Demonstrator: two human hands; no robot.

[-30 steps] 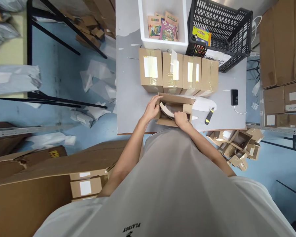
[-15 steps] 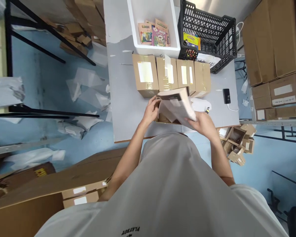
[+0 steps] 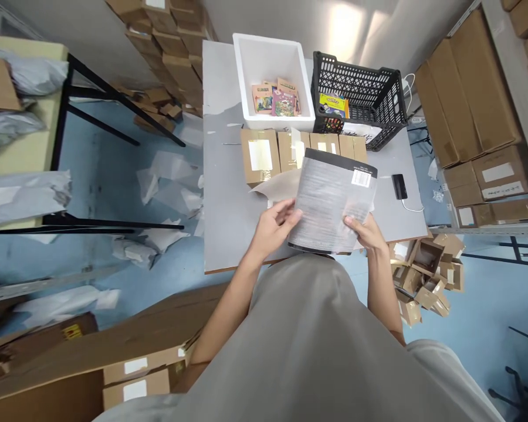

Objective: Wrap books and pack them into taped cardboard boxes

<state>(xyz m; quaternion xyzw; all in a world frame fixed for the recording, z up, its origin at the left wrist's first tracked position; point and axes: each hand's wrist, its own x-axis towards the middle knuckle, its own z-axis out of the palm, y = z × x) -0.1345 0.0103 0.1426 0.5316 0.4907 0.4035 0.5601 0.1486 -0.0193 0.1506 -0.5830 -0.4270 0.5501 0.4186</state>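
Note:
I hold a flat grey packet (image 3: 332, 202) with a black top band and a barcode label up in front of me, above the grey table (image 3: 224, 193). My left hand (image 3: 275, 225) grips its left lower edge, fingers curled on it. My right hand (image 3: 366, 230) holds its right lower edge. A thin sheet of white paper (image 3: 276, 184) hangs off the packet's left side. Behind the packet stands a row of taped brown cardboard boxes (image 3: 259, 155). The open box I was working in is hidden behind the packet.
A white foam bin (image 3: 273, 64) with colourful packets and a black plastic crate (image 3: 356, 88) stand at the table's far end. A black phone (image 3: 399, 186) on a cable lies at right. Cardboard boxes (image 3: 426, 269) and crumpled paper (image 3: 167, 176) litter the blue floor.
My right hand pulled the packet out of the open box and raised it; my left hand left the box and took the packet's left edge. The view tilted up.

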